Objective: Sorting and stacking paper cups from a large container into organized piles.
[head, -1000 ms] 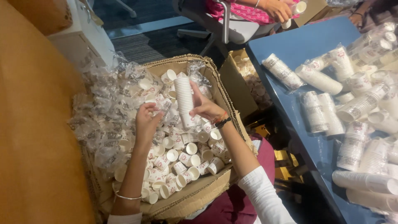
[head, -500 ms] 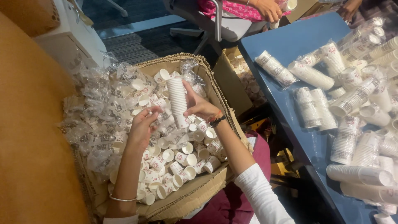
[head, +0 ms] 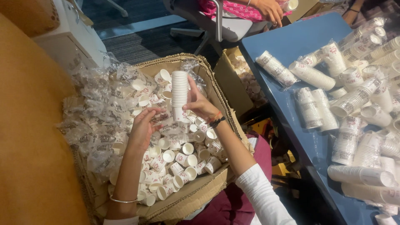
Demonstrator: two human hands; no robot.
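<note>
A large cardboard box (head: 196,199) rests on my lap, filled with several loose small white paper cups (head: 179,160) and crumpled clear plastic wrappers (head: 98,114). My right hand (head: 200,104) grips a tall upright stack of white cups (head: 179,93) near its lower end, above the box. My left hand (head: 143,127) is just left of the stack's bottom, fingers curled over the loose cups, and I cannot see anything clearly held in it. A thin bangle circles my left wrist.
A blue table (head: 291,46) on the right carries several wrapped sleeves of stacked cups (head: 310,108). A second open cardboard box (head: 243,79) stands between my box and the table. Another person's hand (head: 268,10) and a chair are at the top. An orange surface (head: 29,137) runs along the left.
My right hand with the cup stack has stayed over the box, the stack turning slightly more upright. My left hand has shifted a little closer to the stack's bottom.
</note>
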